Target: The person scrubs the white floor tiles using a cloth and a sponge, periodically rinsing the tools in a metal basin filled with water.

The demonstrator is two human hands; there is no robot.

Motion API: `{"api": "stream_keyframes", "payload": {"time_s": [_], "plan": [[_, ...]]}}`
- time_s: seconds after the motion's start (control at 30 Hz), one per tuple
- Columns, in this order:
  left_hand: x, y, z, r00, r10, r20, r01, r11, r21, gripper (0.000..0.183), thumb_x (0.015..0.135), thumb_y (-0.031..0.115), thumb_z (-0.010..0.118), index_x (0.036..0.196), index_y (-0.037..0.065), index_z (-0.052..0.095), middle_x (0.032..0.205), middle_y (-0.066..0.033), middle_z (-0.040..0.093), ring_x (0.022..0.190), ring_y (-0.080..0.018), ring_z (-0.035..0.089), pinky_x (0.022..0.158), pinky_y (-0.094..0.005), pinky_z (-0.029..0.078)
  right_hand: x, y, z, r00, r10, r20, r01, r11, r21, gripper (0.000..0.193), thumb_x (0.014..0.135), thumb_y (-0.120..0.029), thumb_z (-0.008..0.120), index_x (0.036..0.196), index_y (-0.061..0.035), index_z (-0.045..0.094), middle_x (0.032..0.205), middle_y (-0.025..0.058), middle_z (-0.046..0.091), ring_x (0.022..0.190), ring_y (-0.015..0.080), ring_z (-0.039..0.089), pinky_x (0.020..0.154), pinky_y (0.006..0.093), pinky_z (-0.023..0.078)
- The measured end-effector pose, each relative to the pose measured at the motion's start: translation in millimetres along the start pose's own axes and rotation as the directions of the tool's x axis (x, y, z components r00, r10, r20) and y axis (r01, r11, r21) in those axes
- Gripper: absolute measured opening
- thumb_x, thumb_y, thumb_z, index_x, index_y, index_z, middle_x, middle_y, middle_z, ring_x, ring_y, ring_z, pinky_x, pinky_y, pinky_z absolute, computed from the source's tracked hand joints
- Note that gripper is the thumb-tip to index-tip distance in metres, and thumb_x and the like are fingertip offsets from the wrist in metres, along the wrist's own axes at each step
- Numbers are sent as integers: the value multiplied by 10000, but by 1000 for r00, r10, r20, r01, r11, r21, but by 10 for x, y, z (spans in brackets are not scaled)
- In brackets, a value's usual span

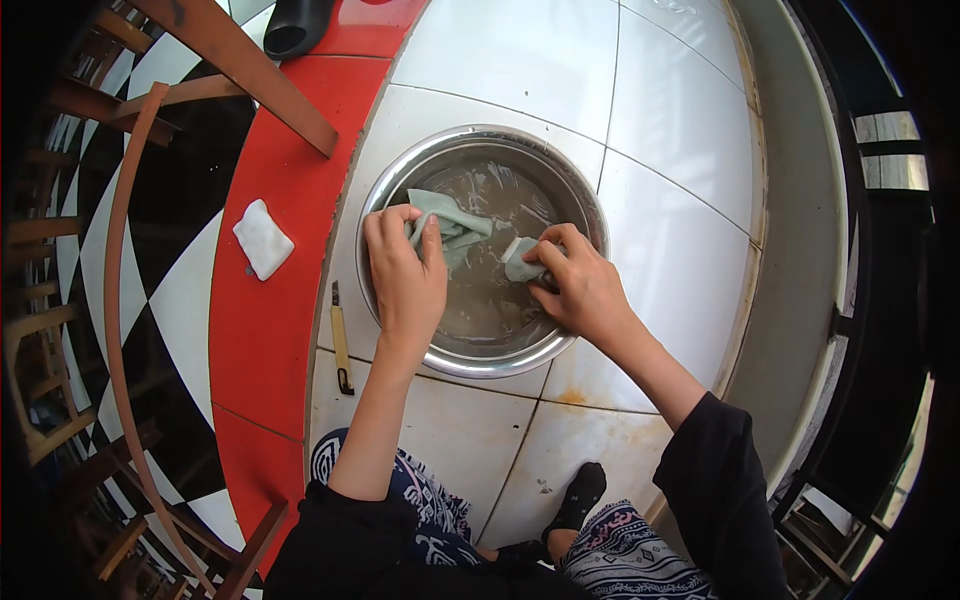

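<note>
A round metal basin (502, 368) of murky greyish water (475, 300) stands on the floor before me. At its left side my left hand (405, 275) pinches a pale green cloth (455, 215), part of which lies in the water. My right hand (583, 285), over the right side of the basin, has its fingers closed on a bunched bit of pale green cloth (517, 262). Whether both bits belong to one cloth cannot be seen, since the water hides what is between them.
Left of the basin lies a yellow utility knife (341, 335). A white rounded block (263, 240) rests on the red tiled ledge (265, 340). Wooden furniture legs (245, 75) rise at the left, near a dark shoe-like object (297, 25). A raised edge (790, 250) runs along the right.
</note>
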State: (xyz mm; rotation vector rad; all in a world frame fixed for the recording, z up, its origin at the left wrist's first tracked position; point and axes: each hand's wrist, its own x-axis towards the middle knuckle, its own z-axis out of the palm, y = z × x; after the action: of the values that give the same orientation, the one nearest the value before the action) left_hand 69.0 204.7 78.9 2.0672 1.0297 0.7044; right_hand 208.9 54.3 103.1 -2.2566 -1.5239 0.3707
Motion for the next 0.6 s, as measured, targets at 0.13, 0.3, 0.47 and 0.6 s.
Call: {"api": "stream_keyframes", "payload": {"time_s": [0.13, 0.3, 0.47, 0.6], "plan": [[7, -38, 3, 994, 111, -18, -111, 994, -12, 149, 874, 74, 592, 959, -19, 514, 1098, -169, 438, 1008, -325, 506, 879, -402, 415, -8, -24, -20, 999, 5, 47, -5, 1000, 4, 329, 669, -76, 741, 960, -95, 589, 1061, 70, 518, 976, 247, 580, 685, 345, 544], [-73, -28, 38, 964, 81, 252, -103, 992, 77, 205, 738, -9, 678, 912, 24, 575, 1295, -221, 388, 1169, -398, 458, 934, -438, 431, -3, -16, -69, 995, 41, 88, -44, 999, 32, 326, 665, -77, 741, 953, -98, 590, 1053, 70, 518, 971, 242, 581, 685, 346, 545], [-117, -60, 56, 932, 25, 363, -69, 992, 109, 321, 709, 2, 716, 996, 45, 579, 1298, -197, 415, 1164, -392, 480, 943, -426, 438, -12, -59, -92, 993, 63, 100, -65, 998, 11, 308, 674, -85, 735, 947, -98, 592, 1049, 66, 523, 957, 237, 587, 675, 349, 547], [-137, -14, 38, 897, 43, 440, -114, 984, 137, 423, 709, 18, 717, 1095, 54, 547, 1277, -190, 429, 1125, -373, 496, 927, -422, 448, -27, 4, -78, 999, 21, 36, -21, 1000, -7, 308, 677, -97, 738, 947, -98, 590, 1061, 66, 524, 955, 237, 588, 667, 352, 547]]}}
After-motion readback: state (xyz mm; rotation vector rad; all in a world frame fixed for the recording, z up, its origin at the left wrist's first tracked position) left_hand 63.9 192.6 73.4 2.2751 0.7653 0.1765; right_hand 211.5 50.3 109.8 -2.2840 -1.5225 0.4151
